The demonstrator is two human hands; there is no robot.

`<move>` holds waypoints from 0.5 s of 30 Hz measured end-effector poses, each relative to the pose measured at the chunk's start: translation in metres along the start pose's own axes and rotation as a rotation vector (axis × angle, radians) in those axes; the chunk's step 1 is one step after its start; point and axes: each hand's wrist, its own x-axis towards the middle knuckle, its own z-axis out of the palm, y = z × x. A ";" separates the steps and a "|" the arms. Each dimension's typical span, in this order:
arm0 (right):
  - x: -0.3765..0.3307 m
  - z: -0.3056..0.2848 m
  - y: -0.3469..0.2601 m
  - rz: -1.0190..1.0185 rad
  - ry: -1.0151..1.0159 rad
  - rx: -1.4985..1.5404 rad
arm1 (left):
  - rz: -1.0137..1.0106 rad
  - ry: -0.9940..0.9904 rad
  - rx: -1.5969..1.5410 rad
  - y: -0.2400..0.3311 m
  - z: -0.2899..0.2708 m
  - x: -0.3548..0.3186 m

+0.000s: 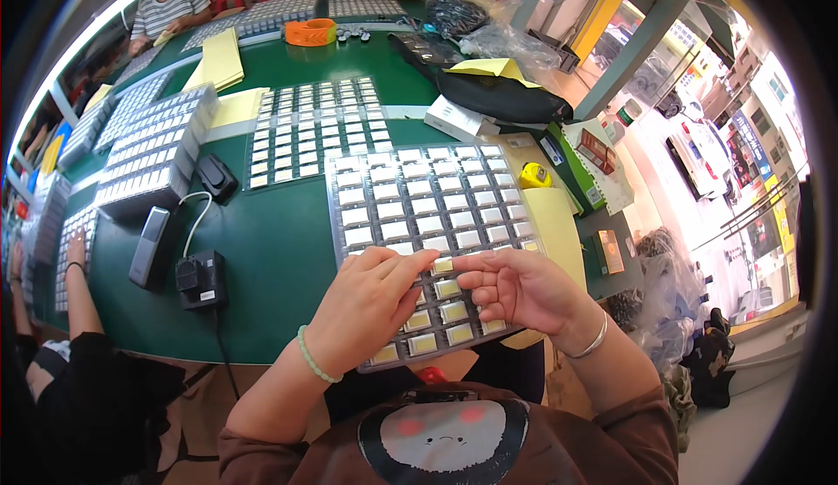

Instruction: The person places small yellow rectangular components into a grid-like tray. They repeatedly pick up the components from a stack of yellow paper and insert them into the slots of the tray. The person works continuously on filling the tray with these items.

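green table, tray of pieces

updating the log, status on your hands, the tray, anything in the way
Left hand and right hand at one pale piece. Plastic tray under both, partly hidden. Yellow tape measure beside tray, not blocking.

At the worktop's near edge, a tray is lying beneath the left hand and right hand, a tape measure sitting by its far right corner. Behind it, leftward, a second tray is resting. Farther left, a tray stack is standing, an adapter lying nearer the edge.
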 end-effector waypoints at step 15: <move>0.005 -0.004 -0.004 0.019 -0.011 0.000 | 0.011 0.033 0.002 0.000 0.002 0.001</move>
